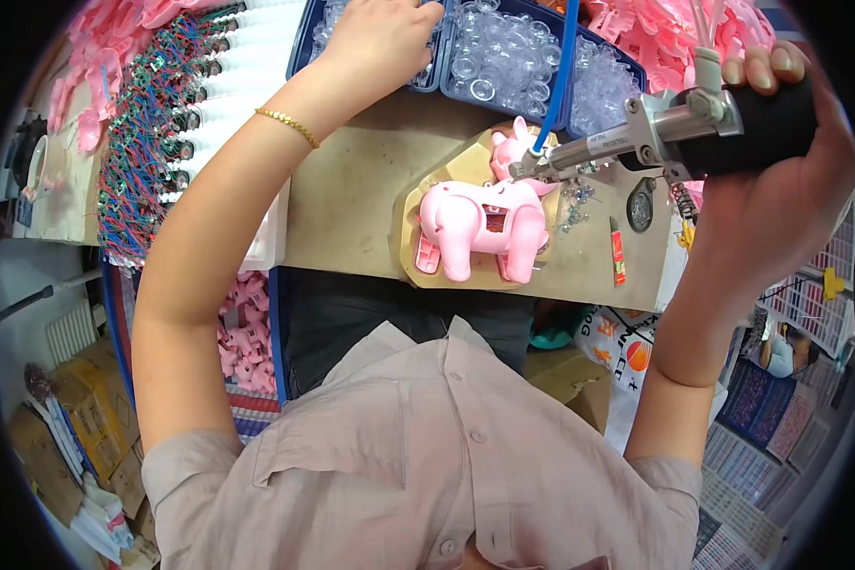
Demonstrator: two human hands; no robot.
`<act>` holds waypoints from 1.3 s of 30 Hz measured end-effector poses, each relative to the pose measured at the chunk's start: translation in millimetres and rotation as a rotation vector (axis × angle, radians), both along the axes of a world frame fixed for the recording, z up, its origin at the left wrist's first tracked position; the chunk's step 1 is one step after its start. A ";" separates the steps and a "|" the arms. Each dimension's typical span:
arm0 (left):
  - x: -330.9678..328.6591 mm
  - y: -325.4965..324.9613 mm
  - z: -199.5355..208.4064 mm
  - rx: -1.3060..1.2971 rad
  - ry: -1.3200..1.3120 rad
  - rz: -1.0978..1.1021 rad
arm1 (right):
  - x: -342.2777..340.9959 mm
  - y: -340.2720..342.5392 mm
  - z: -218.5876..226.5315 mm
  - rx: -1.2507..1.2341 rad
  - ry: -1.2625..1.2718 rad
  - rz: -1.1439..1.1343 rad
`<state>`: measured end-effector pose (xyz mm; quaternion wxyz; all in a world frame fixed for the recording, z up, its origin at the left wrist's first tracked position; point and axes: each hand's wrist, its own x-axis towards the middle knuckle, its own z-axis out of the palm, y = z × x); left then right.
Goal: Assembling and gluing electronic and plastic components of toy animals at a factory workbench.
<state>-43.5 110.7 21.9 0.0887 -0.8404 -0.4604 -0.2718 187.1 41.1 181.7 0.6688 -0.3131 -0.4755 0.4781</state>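
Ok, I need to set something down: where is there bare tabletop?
Widest patch: tabletop between the white tray and gold base, in front of the blue bins. Smaller: between that base and the slim red item. Crowded: farther back, with tiny loose parts and a black dish.

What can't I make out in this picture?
In the head view:
Left hand: fingertips, past the upper edge or behind the hand.
Black grip: partly covered by the right hand.
Small shiny pieces: too tiny to count.
Lower pink parts: partly behind the left arm.
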 end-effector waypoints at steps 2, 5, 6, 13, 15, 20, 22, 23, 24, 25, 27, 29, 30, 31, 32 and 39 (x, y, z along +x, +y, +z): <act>1.0 0.0 1.0 -0.001 -0.009 -0.021 | -24.9 -17.4 -7.6 0.149 -0.189 0.013; 0.3 1.9 9.0 -0.124 0.022 -0.018 | -23.3 -10.9 -8.7 0.193 -0.270 0.083; 0.2 3.4 11.8 -0.247 0.061 -0.003 | -20.9 -6.6 -8.7 0.219 -0.311 0.111; -8.3 10.3 14.6 -0.096 -0.280 -0.011 | 268.8 53.2 59.9 0.149 -0.245 0.230; -8.0 -11.7 37.5 -0.095 -0.419 0.006 | 228.6 50.7 45.0 0.136 -0.216 0.274; -25.0 -93.8 28.3 -0.464 -0.599 0.019 | 50.9 13.8 4.4 0.102 -0.177 0.360; -18.0 -144.0 21.8 -0.697 -0.705 -0.003 | 46.2 12.3 2.8 0.091 -0.161 0.393; -16.4 -168.8 18.7 -0.635 -0.571 -0.022 | 57.1 12.5 7.5 0.088 -0.148 0.424; -10.7 -185.9 1.0 -0.440 -0.605 -0.162 | 20.0 2.7 -0.4 0.083 -0.138 0.440; -6.9 -196.9 -4.9 -0.315 -0.581 -0.278 | 20.8 4.2 1.1 0.080 -0.130 0.464; 0.1 -212.3 -11.8 -0.277 -0.425 -0.341 | -5.9 -5.0 -3.6 0.069 -0.112 0.508; 8.3 -219.4 -21.3 -0.269 -0.422 -0.351 | -9.3 -4.2 -4.4 0.058 -0.099 0.554; 12.6 -222.6 -23.3 -0.261 -0.412 -0.334 | -12.6 5.2 2.7 0.055 -0.097 0.567; 15.2 -224.2 -24.3 -0.254 -0.402 -0.317 | -17.0 4.3 7.0 0.052 -0.096 0.581; 16.6 -224.3 -24.7 -0.251 -0.408 -0.317 | -26.6 6.0 -7.3 0.050 -0.094 0.596; 18.3 -230.2 -20.4 -0.243 -0.309 -0.246 | -51.0 5.1 -2.9 0.059 -0.086 0.586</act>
